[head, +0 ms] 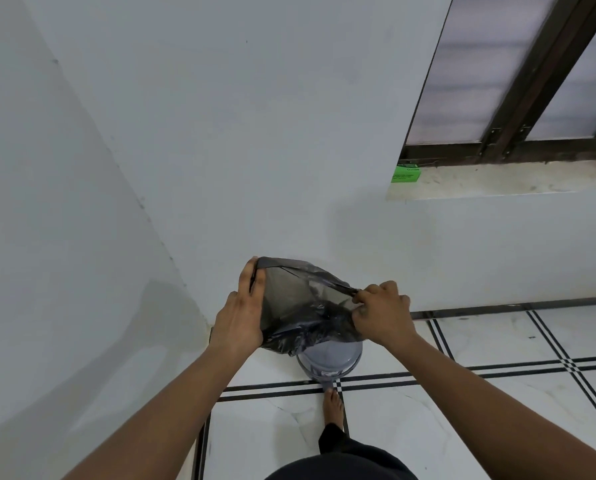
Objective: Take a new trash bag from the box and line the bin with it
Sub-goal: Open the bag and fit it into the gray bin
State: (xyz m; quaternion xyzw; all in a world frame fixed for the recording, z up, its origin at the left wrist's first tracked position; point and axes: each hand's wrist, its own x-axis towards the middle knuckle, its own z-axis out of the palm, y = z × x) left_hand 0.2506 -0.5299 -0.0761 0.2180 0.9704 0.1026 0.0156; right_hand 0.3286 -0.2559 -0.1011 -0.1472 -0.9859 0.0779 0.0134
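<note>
A black trash bag [307, 306] is held spread open in the air above a round grey bin [331, 360] that stands on the floor by the wall. My left hand [244, 313] grips the bag's left edge, fingers wrapped over the rim. My right hand [381, 311] pinches the bag's right edge. The bag's lower part hangs crumpled and hides most of the bin's top. A green box [405, 174] lies on the window sill at the upper right, far from both hands.
White walls meet in a corner left of the bin. The window sill [497, 183] runs under a dark-framed window [504, 81]. White floor tiles with black lines lie to the right. My bare foot [333, 407] rests just in front of the bin.
</note>
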